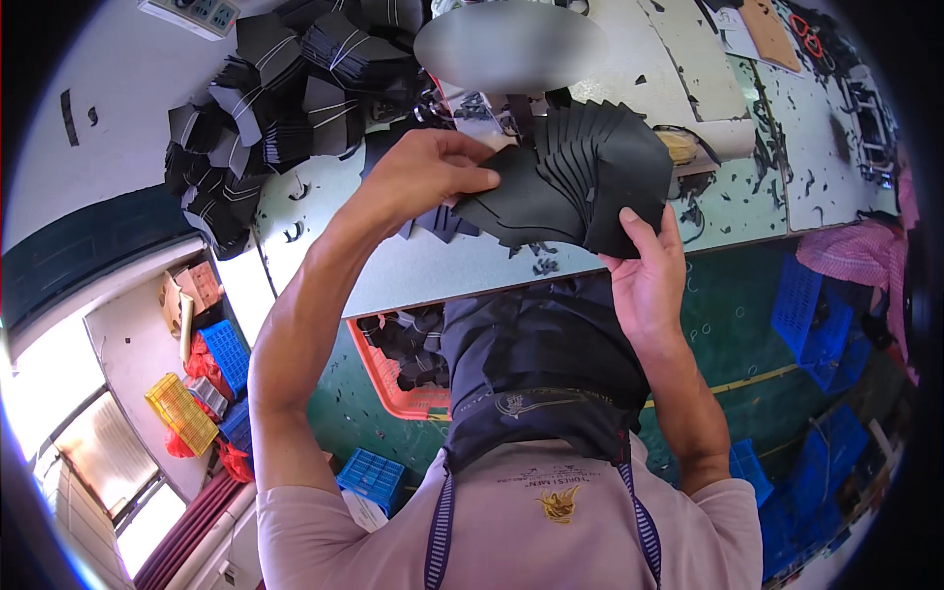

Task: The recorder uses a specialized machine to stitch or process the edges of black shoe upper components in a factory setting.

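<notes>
A fanned-out stack of thin black sheet pieces (575, 172), like leather or rubber cutouts, spreads between my two hands just above the table's near edge. My right hand (651, 280) grips the stack's lower right end, thumb on top and the fingers partly hidden beneath it. At the left end, my left hand (418, 177) pinches the edge of the pieces between thumb and fingers. Whether it holds one piece or more I cannot tell. Some dark pieces (442, 224) lie on the table below my left hand.
Bundles of black pieces (265, 108) tied with white string are heaped at the far left. Black scraps litter the pale table (324, 265). A partly blurred machine (511, 44) stands ahead. Below the table, an orange basket (398, 398) holds black pieces. Red-handled scissors (808, 37) lie far right.
</notes>
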The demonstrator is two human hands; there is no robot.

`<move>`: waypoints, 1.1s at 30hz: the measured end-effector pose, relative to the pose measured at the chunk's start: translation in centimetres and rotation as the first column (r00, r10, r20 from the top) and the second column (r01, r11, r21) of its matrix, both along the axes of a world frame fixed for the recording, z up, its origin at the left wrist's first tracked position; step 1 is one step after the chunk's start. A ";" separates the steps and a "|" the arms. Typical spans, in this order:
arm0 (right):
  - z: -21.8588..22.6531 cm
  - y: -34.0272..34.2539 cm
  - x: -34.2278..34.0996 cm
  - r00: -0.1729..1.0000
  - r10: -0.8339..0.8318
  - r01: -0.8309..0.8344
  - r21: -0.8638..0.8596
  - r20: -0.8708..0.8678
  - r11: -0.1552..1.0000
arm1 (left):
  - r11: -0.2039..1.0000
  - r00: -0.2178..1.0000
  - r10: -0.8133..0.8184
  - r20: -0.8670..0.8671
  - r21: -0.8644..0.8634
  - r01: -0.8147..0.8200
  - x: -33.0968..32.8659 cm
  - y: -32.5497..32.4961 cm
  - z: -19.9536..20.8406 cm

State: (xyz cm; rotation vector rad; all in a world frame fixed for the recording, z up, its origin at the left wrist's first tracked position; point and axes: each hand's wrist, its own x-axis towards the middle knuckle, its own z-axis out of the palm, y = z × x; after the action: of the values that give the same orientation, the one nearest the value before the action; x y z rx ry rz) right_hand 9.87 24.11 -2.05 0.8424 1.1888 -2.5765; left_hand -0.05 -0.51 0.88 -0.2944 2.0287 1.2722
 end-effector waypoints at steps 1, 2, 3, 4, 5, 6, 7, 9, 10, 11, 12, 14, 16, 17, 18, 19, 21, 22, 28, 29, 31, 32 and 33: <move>0.0 -0.4 0.0 0.999 -0.028 0.027 -0.020 -0.044 0.999 | 1.000 1.000 0.003 0.000 -0.001 -0.003 0.0 0.0 -0.1; -0.1 -0.7 0.0 0.999 -0.025 0.024 -0.021 -0.044 1.000 | 0.990 0.996 -0.070 -0.061 -0.126 0.061 -0.1 0.0 -0.2; -0.2 -1.0 0.0 0.999 -0.023 0.022 -0.033 -0.045 0.999 | 0.960 0.983 -0.148 -0.111 -0.253 0.116 -0.2 0.0 -0.3; -0.2 -1.1 0.0 0.999 -0.019 0.017 -0.044 -0.046 0.999 | 0.961 0.984 -0.141 -0.112 -0.253 0.109 -0.3 0.1 -0.2; -0.1 -1.0 -0.1 0.999 -0.011 0.009 -0.043 -0.046 0.999 | 0.954 0.976 -0.161 -0.143 -0.274 0.117 -0.6 0.3 0.0; 0.0 -0.9 -0.2 0.999 -0.022 0.020 -0.054 -0.047 0.998 | 0.947 0.968 -0.181 -0.175 -0.296 0.123 -0.8 0.5 0.1; 0.1 -0.7 -0.2 0.998 -0.033 0.030 -0.066 -0.047 0.997 | 0.948 0.970 -0.173 -0.174 -0.297 0.116 -0.9 1.0 -0.2; 0.0 -0.1 -0.2 1.000 -0.008 0.006 -0.052 -0.029 0.999 | 0.974 0.959 -0.147 -0.242 -0.202 0.099 -1.1 1.7 -0.7; -0.2 0.2 -0.4 1.000 -0.005 0.005 -0.033 -0.017 0.999 | 0.979 0.928 -0.187 -0.322 -0.139 0.149 -0.8 0.9 -1.1; -0.1 0.2 -0.3 1.000 -0.016 0.015 -0.024 -0.012 1.000 | 0.979 0.928 -0.194 -0.319 -0.129 0.160 -0.5 0.6 -0.4; 0.0 0.0 -0.4 0.998 -0.045 0.044 -0.019 -0.053 0.999 | 0.989 0.980 -0.141 -0.141 -0.053 0.135 -0.2 0.4 0.4; -0.1 -0.2 -0.3 0.993 -0.059 0.057 -0.022 -0.100 0.998 | 0.998 0.998 -0.056 -0.006 -0.001 0.056 0.4 0.9 1.5; -0.8 -0.3 0.0 0.992 -0.027 0.033 0.046 -0.120 0.998 | 0.999 0.998 -0.023 -0.051 -0.032 0.021 0.2 1.3 0.6; -0.8 -0.4 -0.1 0.992 -0.023 0.029 0.047 -0.120 0.998 | 0.998 0.995 0.007 -0.095 -0.064 -0.013 0.0 1.4 0.3; -0.4 -0.7 -0.2 0.994 -0.012 0.014 0.018 -0.113 1.000 | 0.998 0.995 0.011 -0.097 -0.062 -0.017 -0.1 1.1 0.3; -0.2 -0.9 -0.2 0.995 -0.002 0.000 -0.011 -0.103 1.000 | 0.996 0.997 0.014 -0.079 -0.087 -0.021 -0.2 0.7 0.7; 0.1 -0.9 -0.3 0.995 0.017 -0.020 -0.030 -0.096 0.999 | 0.993 0.998 0.024 -0.062 -0.110 -0.031 -0.6 0.5 0.6; 0.2 -1.0 -0.3 0.995 0.039 -0.044 -0.053 -0.092 0.998 | 0.993 0.996 0.013 -0.085 -0.119 -0.023 -0.9 0.7 0.2; -0.3 0.3 -0.2 0.992 -0.005 0.007 0.015 -0.128 1.000 | 0.979 0.978 0.172 -0.116 0.131 -0.156 1.5 1.9 -1.7; -0.4 0.6 0.2 0.990 -0.003 0.008 0.031 -0.143 0.999 | 0.970 0.986 0.163 -0.032 0.188 -0.154 3.0 1.5 -1.6; -0.7 0.8 1.4 0.986 0.012 -0.002 0.060 -0.169 0.998 | 0.944 0.988 0.114 0.102 0.299 -0.139 6.7 2.5 -0.8; -0.5 0.3 2.0 0.977 0.088 -0.072 0.091 -0.194 0.993 | 0.902 0.993 0.119 0.026 0.415 -0.119 9.0 3.8 -0.4; -0.3 -0.3 2.5 0.964 0.164 -0.138 0.131 -0.211 0.982 | 0.897 0.997 0.081 -0.008 0.436 -0.070 10.3 4.8 -0.8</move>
State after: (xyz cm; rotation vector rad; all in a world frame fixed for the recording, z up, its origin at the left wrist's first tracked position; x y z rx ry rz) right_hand 12.41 23.82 -2.32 0.4710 1.4155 -2.5463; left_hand 10.26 4.33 0.12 -0.1444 1.7028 1.7427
